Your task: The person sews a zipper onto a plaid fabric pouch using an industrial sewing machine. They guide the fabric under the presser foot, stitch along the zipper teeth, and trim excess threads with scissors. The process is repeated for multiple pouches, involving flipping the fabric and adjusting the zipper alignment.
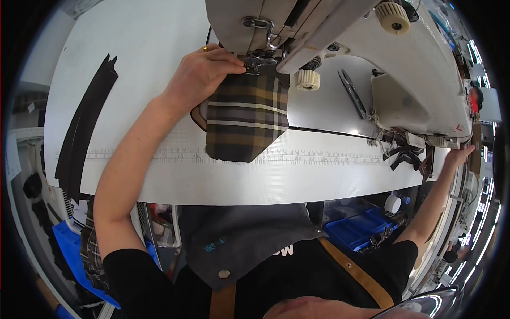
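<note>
A plaid fabric piece (247,117) in brown, black and white lies on the sewing machine bed, its far edge at the presser foot (254,69). A dark backing edged in brown shows at its left side. My left hand (204,72) is closed, thumb and fingers pressed together right beside the presser foot. What its fingertips pinch is too small to make out. Far to the right, my right hand (458,157) reaches the end of the sewing machine (419,90); most of its fingers are hidden there.
Thread snips (352,93) lie on the metal bed right of the needle. A long dark fabric strip (87,125) rests on the left of the white table (159,183). Dark scraps (406,151) hang by the machine's base. Below the table edge sits a blue tray (356,228).
</note>
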A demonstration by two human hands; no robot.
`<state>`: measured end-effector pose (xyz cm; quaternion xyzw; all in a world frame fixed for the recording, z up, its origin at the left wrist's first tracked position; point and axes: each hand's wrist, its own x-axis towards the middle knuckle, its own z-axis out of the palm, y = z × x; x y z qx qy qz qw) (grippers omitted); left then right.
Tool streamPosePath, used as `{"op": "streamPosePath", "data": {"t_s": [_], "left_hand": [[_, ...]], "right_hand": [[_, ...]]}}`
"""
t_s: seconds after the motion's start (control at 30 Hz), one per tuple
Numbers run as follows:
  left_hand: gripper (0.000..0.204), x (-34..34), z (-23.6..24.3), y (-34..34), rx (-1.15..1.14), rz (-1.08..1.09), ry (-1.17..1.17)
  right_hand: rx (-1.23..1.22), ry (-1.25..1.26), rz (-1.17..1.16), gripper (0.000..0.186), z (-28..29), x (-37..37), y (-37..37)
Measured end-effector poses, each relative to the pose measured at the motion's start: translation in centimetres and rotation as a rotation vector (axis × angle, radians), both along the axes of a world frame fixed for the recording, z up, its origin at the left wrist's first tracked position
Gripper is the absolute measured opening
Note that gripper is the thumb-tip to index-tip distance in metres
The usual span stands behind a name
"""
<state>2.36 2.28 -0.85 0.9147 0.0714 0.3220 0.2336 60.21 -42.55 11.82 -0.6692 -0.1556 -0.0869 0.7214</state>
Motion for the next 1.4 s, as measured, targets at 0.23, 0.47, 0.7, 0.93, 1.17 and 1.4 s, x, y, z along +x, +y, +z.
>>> {"op": "streamPosePath", "data": {"t_s": [0.23, 0.47, 0.7, 0.93, 1.17, 1.4], "left_hand": [[0.018, -0.3, 0.4, -0.1, -0.022, 0.0, 0.015], [0.02, -0.2, 0.5, 0.2, -0.042, -0.036, 0.049], [0.019, -0.7, 1.1, 0.2, -0.183, -0.034, 0.138], [0.013, -0.1, 1.5, -1.4, -0.481, 0.236, 0.111], [0.007, -1.1, 0.2, -1.8, 0.154, 0.135, 0.174], [0.012, -4.0, 3.6, -3.5, -0.641, -0.065, 0.319]], "right_hand": [[0.073, -0.068, 0.074, 0.049, -1.1, -5.9, 6.0], [-0.091, -0.146, -0.479, 0.045, -4.5, -10.5, 4.3], [-0.622, -0.938, 0.442, 0.039, -5.6, -29.4, 13.6], [-0.888, -1.05, 0.409, 0.024, -11.8, -31.2, 22.4], [-0.703, -0.35, 0.429, 0.02, -11.6, -31.1, 21.9], [-0.569, -0.379, 0.515, 0.034, -10.9, -33.3, 21.7]]}}
